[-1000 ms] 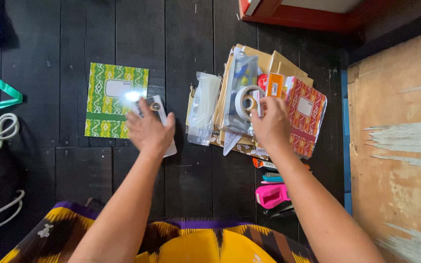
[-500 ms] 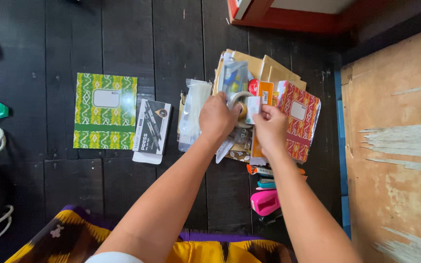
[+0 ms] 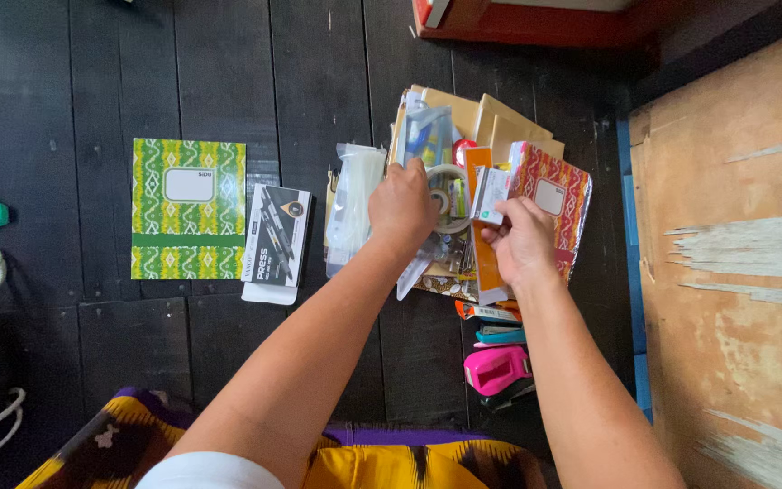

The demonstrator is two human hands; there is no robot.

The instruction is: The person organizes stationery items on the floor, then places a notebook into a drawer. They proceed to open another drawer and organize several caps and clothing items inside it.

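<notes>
Two hands work over one heap of stationery on the dark plank floor (image 3: 228, 72). Take the round roll of clear tape (image 3: 448, 195), lying flat on top of that heap, as the landmark. The left hand (image 3: 402, 206) lies against the roll's left rim, fingers curled down over the edge; whether they have actually closed on the roll I cannot tell. The right hand (image 3: 521, 237), just right of the roll, pinches a small white card-backed packet (image 3: 491, 194), and a long orange packet (image 3: 481, 244) runs under it, long axis pointing away from the person. The left hand is the nearer to the roll. Further right lies a red patterned notebook (image 3: 558, 197). Well left of the roll lie a black pen pack (image 3: 277, 237) and a green patterned notebook (image 3: 188, 210), touching side by side.
</notes>
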